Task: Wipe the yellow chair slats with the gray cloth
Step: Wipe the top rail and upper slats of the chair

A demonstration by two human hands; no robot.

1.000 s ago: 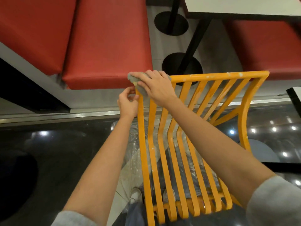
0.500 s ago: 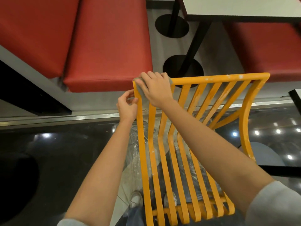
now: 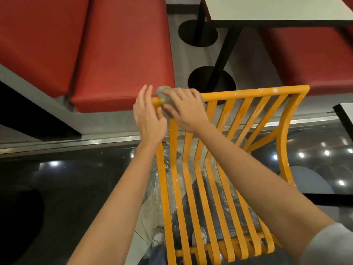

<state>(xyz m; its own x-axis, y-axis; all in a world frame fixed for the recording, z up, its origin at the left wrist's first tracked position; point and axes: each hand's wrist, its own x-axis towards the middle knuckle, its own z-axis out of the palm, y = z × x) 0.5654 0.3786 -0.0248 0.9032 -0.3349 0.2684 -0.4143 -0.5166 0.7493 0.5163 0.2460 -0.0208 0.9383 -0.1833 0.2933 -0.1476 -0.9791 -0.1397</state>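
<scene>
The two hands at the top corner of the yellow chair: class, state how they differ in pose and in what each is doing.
1. The right hand curls over the gray cloth and presses it on the yellow chair; the left hand holds nothing.
2. The left hand's fingers are straight and upright; the right hand's are bent.
Shared: both meet at the chair's top left corner, forearms bare.

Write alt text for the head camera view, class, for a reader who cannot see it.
A person's right hand presses a gray cloth onto the top corner of a yellow slatted chair, while the open left hand rests beside it. Red bench seats and a white table lie beyond.
</scene>
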